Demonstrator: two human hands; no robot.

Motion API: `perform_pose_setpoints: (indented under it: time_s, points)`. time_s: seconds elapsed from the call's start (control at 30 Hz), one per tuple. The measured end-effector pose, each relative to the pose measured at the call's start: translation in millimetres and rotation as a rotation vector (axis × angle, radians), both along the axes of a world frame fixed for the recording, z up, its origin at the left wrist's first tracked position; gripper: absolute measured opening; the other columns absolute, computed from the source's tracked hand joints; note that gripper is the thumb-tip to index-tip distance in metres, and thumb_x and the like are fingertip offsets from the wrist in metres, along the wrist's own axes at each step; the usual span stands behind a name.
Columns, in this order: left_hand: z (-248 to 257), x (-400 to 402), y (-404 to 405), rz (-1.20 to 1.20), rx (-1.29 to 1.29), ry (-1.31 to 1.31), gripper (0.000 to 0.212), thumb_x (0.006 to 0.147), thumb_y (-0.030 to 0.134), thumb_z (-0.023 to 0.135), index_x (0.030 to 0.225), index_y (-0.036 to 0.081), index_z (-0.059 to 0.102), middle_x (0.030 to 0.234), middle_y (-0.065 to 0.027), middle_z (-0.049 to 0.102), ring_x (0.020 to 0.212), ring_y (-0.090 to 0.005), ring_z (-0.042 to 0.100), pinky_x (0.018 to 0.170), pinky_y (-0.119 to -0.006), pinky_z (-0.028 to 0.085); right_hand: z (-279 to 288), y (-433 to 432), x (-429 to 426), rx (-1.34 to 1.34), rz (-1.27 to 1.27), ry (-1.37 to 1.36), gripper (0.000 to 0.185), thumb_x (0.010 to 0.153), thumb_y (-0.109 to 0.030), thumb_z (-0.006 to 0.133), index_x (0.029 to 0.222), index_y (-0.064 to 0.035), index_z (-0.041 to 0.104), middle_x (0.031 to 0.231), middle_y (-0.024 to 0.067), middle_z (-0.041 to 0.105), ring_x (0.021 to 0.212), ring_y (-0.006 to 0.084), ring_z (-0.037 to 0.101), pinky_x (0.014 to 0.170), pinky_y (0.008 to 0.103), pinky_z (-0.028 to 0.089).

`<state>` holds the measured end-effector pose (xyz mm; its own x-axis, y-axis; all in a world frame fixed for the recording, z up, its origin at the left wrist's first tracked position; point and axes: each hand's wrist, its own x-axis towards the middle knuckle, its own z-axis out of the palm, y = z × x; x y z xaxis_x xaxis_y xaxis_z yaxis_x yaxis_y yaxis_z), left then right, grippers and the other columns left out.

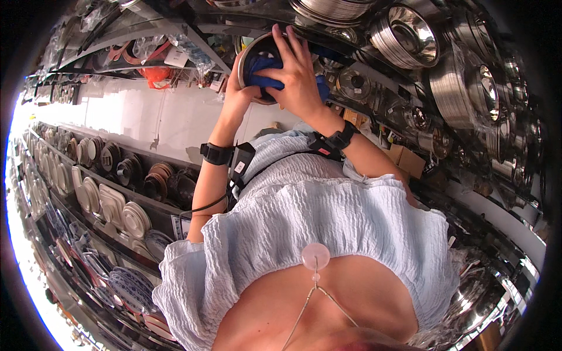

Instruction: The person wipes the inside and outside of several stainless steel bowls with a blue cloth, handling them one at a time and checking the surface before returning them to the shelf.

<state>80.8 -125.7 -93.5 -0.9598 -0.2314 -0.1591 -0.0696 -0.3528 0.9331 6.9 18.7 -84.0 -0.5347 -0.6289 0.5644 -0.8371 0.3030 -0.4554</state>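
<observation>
Both my arms reach forward and hold up a round metal bowl (pixel 243 72), its open side tilted towards me. My left hand (pixel 236 87) grips the bowl's rim on its left side, with the thumb along the near edge. A blue cloth (pixel 267 66) is bunched inside the bowl under my right hand (pixel 293 72). The right fingers are spread over the cloth and the far rim, and a loose end of the cloth hangs out past the wrist side. The bowl's underside is hidden.
Shelves on the right carry stacked stainless steel basins (pixel 406 37) and a glass pot lid (pixel 354 84). White plates (pixel 136 219) and patterned dishes (pixel 131 287) line the left racks. A cardboard box (pixel 404 161) stands low on the right. A red plastic bag (pixel 156 77) hangs ahead.
</observation>
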Motion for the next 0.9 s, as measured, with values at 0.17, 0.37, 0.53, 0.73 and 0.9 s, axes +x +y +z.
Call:
perform_pose_setpoints:
  time_s: [0.17,0.37,0.53,0.73,0.9]
  points:
    - [10.0,3.7,3.3,-0.011,-0.114,0.089,0.087,0.056,-0.010,0.044,0.142,0.003,0.035,0.129,-0.0095,0.053,0.121,-0.0190,0.050,0.102,-0.029,0.039,-1.2,12.6,4.5,0.082,-0.119,-0.048,0.035,0.059,-0.004,0.080,0.091,-0.0197,0.076,0.157,0.0131,0.017,0.141,0.0426,0.020,0.108,0.0607,0.028]
    - [25.2,12.4,7.3,-0.060,-0.140,-0.038,0.080,0.061,-0.010,0.044,0.139,0.003,0.039,0.119,-0.0083,0.059,0.110,-0.0164,0.057,0.092,-0.027,0.046,-4.0,16.6,-8.7,0.037,-0.170,-0.035,0.040,0.059,-0.001,0.080,0.094,-0.0211,0.075,0.156,0.0110,0.019,0.127,0.0305,0.046,0.090,0.0359,0.052]
    - [27.8,20.2,13.0,0.067,-0.142,-0.211,0.068,0.067,-0.004,0.049,0.134,0.002,0.044,0.110,-0.0065,0.061,0.092,-0.0141,0.060,0.075,-0.025,0.050,-0.9,11.3,-20.4,0.001,-0.155,0.083,0.041,0.064,-0.003,0.070,0.100,-0.0199,0.067,0.119,0.0031,0.058,0.101,0.0259,0.063,0.074,0.0364,0.057]
    - [8.7,23.5,-3.3,-0.015,-0.183,-0.124,0.063,0.070,0.001,0.049,0.134,0.003,0.044,0.108,-0.0061,0.061,0.094,-0.0142,0.058,0.068,-0.025,0.049,2.6,14.4,-21.7,-0.036,-0.168,0.032,0.044,0.063,-0.002,0.070,0.103,-0.0185,0.064,0.105,0.0040,0.061,0.084,0.0281,0.066,0.067,0.0386,0.056]
    - [33.3,17.6,6.3,0.097,-0.014,-0.100,0.061,0.075,-0.001,0.049,0.135,0.004,0.038,0.111,-0.0071,0.059,0.096,-0.0130,0.057,0.068,-0.025,0.050,19.9,22.2,-23.8,-0.252,-0.186,-0.070,0.040,0.067,-0.005,0.069,0.105,-0.0165,0.059,0.097,0.0064,0.064,0.084,0.0330,0.065,0.071,0.0402,0.055]
